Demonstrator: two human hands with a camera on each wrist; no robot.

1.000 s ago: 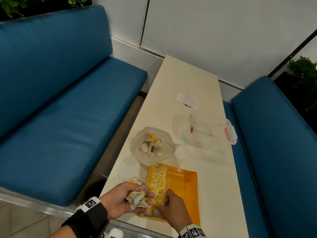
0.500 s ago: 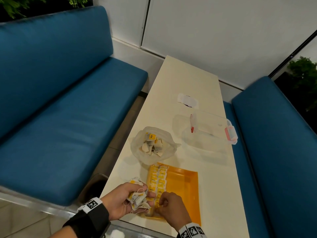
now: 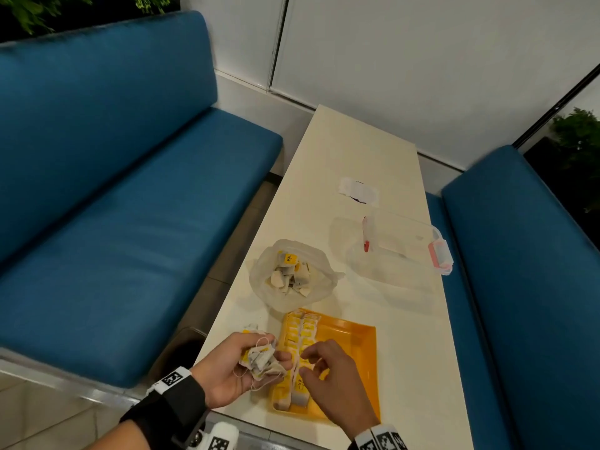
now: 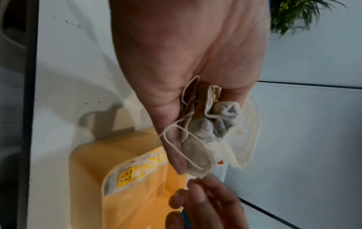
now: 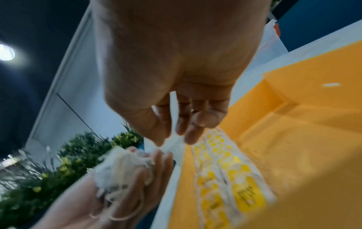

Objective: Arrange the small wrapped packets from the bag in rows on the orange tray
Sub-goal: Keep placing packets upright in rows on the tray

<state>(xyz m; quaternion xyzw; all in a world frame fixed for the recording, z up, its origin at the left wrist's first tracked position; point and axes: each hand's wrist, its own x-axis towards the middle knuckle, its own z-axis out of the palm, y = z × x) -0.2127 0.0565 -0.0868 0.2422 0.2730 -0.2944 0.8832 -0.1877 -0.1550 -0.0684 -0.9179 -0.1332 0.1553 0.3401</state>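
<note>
- Currently mid-placement: left hand (image 3: 227, 368) clutches a bunch of packets (image 3: 259, 362) with loose strings, fingers curled round them, just beside the near-left corner of the orange tray (image 3: 357, 345).
- Right hand (image 3: 328, 375) hovers over the near end of the rows, thumb and fingertips drawn together toward the bunch. Right wrist view shows something thin and white between the fingertips, but it's blurred; can't tell if it has hold of a packet or string.
- Judgement: step in hand is pulling one packet off the bunch. Next move needs a clean single pick; the strings look tangled, so a tug may drag extra packets along. Then lay it at the near end of the second row.
- Tray: two rows of packets (image 3: 300, 345) along its left side, yellow labels up, touching each other; right part of the floor is bare orange. Well short of full.
- Plastic bag (image 3: 263, 280) just beyond the tray, mouth open, loose heap of packets inside, so plenty left to move.
- Clear lidded box (image 3: 418, 241) with pink clasps further right on the table (image 3: 373, 151); contents unclear.
</note>
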